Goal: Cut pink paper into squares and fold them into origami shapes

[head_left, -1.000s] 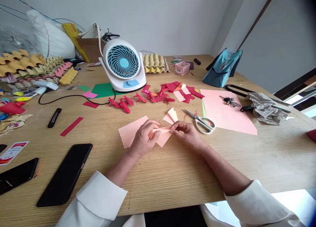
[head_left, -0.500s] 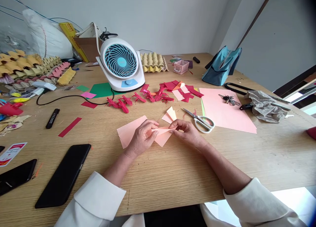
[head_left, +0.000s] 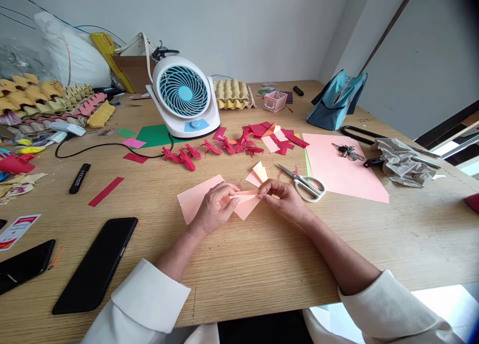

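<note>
A small piece of peach paper (head_left: 246,207), partly folded along its upper edge, is stretched between my two hands. My left hand (head_left: 214,204) pinches its left end between thumb and fingers, and my right hand (head_left: 281,198) pinches the right end. Under and beside my left hand lies a larger peach sheet (head_left: 192,199) on the table. Just beyond my right hand sits a folded pale-peach paper piece (head_left: 258,173). White-handled scissors (head_left: 307,187) rest to its right, blades pointing away to the left. Fingertips cover both ends of the paper.
A white-and-blue fan (head_left: 184,97) stands behind a row of red folded paper shapes (head_left: 209,147). Red paper scraps (head_left: 262,129) lie beyond. Pink sheets (head_left: 344,169) with keys (head_left: 349,151) are at right. A black phone (head_left: 96,264) and marker (head_left: 80,178) lie at left.
The folded strip along the paper's upper edge looks slightly narrower and flatter, and my right fingers have shifted a little. Both hands keep their pinch; everything else is where it was.
</note>
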{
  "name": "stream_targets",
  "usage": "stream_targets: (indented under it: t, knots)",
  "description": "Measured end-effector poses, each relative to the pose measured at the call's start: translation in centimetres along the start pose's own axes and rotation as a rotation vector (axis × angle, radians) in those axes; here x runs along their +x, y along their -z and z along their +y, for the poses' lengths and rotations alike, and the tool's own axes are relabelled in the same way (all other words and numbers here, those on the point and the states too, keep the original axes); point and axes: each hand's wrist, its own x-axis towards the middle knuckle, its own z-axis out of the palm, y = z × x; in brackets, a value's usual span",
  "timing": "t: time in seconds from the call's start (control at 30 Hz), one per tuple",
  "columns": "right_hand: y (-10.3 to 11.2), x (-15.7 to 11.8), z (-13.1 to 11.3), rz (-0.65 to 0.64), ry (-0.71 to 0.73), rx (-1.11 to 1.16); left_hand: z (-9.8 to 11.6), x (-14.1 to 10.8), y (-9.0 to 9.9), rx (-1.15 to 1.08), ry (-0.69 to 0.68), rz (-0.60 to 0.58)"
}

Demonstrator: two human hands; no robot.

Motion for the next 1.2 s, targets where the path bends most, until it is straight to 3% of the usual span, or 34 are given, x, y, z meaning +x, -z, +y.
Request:
stream_targets:
  t: [0.5, 0.83, 1.2]
  knots:
    - [0.1, 0.0, 0.3, -0.003, -0.009, -0.021, -0.4, 0.0, 0.1, -0.082, 0.085, 0.007]
    - [0.0, -0.4, -0.4, -0.080, -0.031, -0.206, -1.1, -0.1, 0.0, -0.119, 0.130, -0.004]
    - [0.5, -0.8, -0.7, -0.217, 0.055, -0.417, -1.8, -0.6, -0.6, 0.046, 0.042, -0.161]
